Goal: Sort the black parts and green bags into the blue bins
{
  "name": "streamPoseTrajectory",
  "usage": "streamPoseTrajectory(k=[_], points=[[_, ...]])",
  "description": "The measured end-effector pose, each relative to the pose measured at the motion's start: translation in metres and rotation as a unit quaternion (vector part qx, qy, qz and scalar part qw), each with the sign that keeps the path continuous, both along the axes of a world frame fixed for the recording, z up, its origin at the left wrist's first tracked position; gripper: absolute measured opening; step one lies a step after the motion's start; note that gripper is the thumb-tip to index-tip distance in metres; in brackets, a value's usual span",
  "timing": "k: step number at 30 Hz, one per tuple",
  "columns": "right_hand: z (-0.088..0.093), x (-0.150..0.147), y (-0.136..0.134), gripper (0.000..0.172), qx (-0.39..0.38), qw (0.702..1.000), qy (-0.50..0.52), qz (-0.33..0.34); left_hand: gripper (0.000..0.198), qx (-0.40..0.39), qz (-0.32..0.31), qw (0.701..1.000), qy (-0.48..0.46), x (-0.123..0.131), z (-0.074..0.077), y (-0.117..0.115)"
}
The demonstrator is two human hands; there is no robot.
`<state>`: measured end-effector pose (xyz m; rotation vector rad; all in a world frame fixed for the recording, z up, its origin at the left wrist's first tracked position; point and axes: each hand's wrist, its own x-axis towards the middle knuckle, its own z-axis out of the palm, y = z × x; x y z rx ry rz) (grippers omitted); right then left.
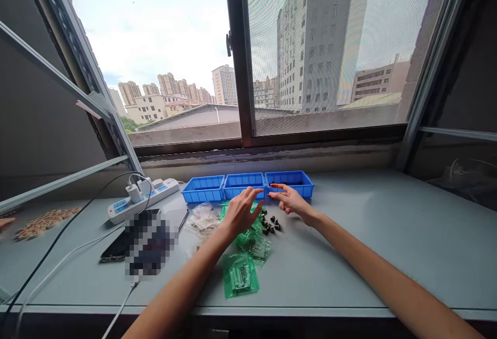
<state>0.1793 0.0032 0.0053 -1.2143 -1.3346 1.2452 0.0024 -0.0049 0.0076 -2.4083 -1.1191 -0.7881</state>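
Observation:
My left hand (239,211) hovers over green plastic bags (248,246) of small parts, fingers spread and holding nothing. My right hand (289,199) reaches forward with fingers stretched out, just in front of the rightmost blue bin (306,186). Between and below the hands lies a small pile of black parts (269,223) on the grey table. Three blue bins stand in a row at the back: left (202,189), middle (243,179) and right. Something dark lies in the right bin.
Clear plastic bags (202,219) lie left of the green ones. A white power strip (142,198) with plugs and cables sits at the left, beside a phone (116,248) and a blurred patch. Brownish small items (42,222) lie far left. A window sill runs behind the bins.

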Motion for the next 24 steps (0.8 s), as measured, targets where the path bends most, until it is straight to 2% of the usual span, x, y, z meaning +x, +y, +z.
streamPoseTrajectory(k=[3, 8, 14, 24], points=[[-0.0008, -0.0001, 0.0007, 0.042, -0.007, 0.999, 0.042, 0.014, 0.021, 0.019, -0.015, 1.0, 0.009, -0.0007, -0.0013, 0.0022], [-0.0042, -0.0022, 0.0, 0.05, -0.002, 0.997, 0.057, 0.049, 0.014, 0.047, -0.055, 0.997, 0.014, -0.0028, -0.0026, 0.0051], [-0.0057, -0.0022, -0.0014, 0.051, -0.007, 0.996, 0.046, 0.073, 0.017, 0.065, -0.06, 0.996, 0.012, -0.0038, -0.0036, 0.0057], [-0.0057, -0.0001, -0.0006, 0.048, -0.01, 0.994, 0.05, 0.096, 0.011, 0.055, -0.056, 0.997, -0.004, -0.0023, -0.002, 0.005]])
